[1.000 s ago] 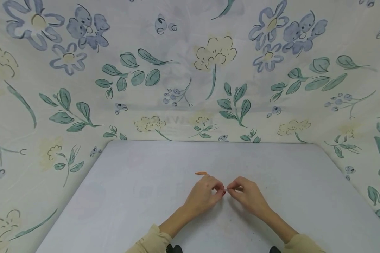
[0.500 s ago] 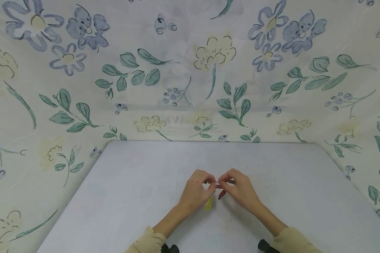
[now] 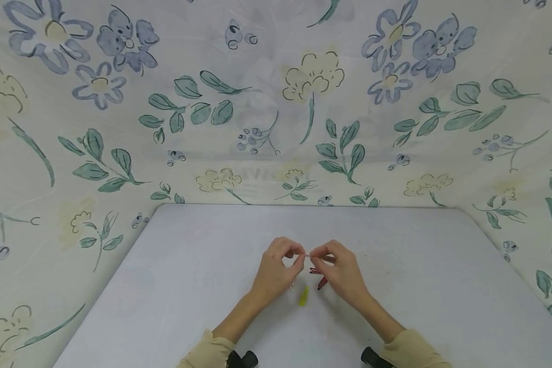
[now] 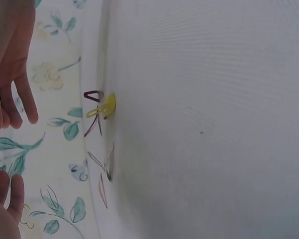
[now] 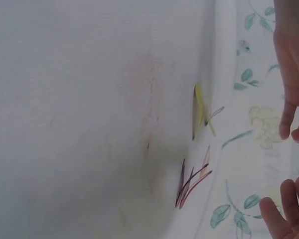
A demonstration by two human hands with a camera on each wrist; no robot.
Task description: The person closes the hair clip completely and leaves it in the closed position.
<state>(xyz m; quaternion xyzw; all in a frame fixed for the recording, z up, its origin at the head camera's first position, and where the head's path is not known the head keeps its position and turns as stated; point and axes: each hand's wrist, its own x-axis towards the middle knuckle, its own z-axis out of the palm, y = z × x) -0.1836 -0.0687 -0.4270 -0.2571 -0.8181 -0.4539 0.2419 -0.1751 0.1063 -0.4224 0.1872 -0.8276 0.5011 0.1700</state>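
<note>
My left hand [image 3: 276, 268] and right hand [image 3: 342, 271] meet fingertip to fingertip above the table, each pinching an end of a small pinkish hair clip [image 3: 307, 255]. Only a thin sliver of it shows between the fingers. Below them on the tabletop lies a yellow snap hair clip [image 3: 304, 296]. Dark red snap clips [image 3: 322, 282] lie by the right hand, partly covered by it in the head view. Near the left hand, the left wrist view shows a silvery clip [image 4: 108, 167] and an orange clip [image 4: 102, 190], the orange one hidden from the head camera.
The white table [image 3: 202, 255] has a straight far edge against a flower-printed cloth [image 3: 267, 102], which also rises along both sides. Black wrist devices [image 3: 242, 359] sit at the sleeve cuffs [image 3: 211, 350]. Small specks dot the tabletop.
Both hands have moved away from the body and leftward, still together. The yellow and dark red clips have come into view beneath them, while the orange clip is now covered in the head view.
</note>
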